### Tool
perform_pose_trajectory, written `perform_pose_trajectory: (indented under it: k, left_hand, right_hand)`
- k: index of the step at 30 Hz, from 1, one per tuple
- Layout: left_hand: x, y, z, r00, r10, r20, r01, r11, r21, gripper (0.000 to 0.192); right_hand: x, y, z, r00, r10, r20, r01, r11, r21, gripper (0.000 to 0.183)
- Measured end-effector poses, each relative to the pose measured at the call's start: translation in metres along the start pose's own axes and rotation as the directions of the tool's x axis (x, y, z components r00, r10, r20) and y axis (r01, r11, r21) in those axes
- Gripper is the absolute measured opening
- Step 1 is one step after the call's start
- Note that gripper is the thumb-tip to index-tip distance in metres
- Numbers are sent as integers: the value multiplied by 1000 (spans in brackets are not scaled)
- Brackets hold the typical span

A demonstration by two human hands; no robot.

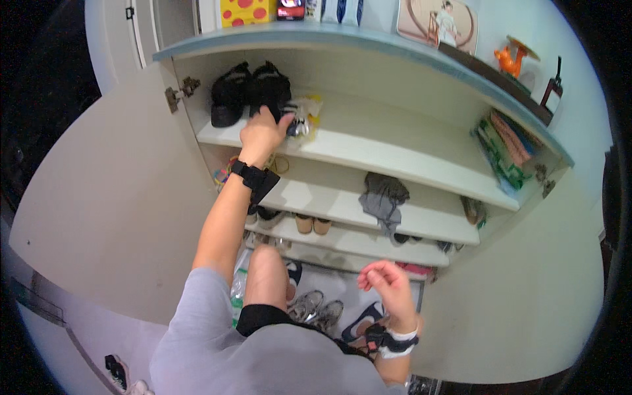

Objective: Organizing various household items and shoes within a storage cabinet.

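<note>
My left hand (262, 132) reaches onto the top shelf (375, 133) of an open shoe cabinet. It is at the toe of a black shoe (269, 86), thumb spread to the side; whether the fingers grip the shoe cannot be made out. The matching black shoe (230, 96) stands just to the left. Right beside my thumb lies a clear and yellow plastic bag (310, 113) with small items in it. My right hand (387, 291) hangs in front of the lower shelves, fingers curled in and holding nothing. Each wrist wears a black strap.
Cabinet doors stand wide at the left (108, 197) and right (518, 286). A grey cloth (384, 200) drapes over the second shelf; beige shoes (313, 224) sit lower. Folded bags (508, 148) lean at the top shelf's right end. Grey sneakers (316, 308) rest on the floor.
</note>
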State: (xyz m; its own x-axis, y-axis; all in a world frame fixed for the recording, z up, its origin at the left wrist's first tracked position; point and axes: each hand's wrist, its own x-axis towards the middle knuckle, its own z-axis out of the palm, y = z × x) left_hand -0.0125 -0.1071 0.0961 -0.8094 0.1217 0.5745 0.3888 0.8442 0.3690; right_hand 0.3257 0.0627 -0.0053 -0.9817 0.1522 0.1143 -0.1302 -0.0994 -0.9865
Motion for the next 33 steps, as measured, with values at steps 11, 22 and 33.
perform_pose_trajectory:
  k: [11,22,33]
  left_hand:
    - [45,27,-2,965,110,240,-93,993,-78,43]
    - [41,59,-20,918,372,140,-366,928,-67,34]
    - [66,-10,-145,408,435,-803,-552,818,162,25]
  right_hand:
    - [0,7,32,991,75,106,-75,997,-4,17]
    - [5,-49,7,998,-67,12,67,948,-312,13]
    - [145,-404,31,440,-469,766,20,-847,-531,17]
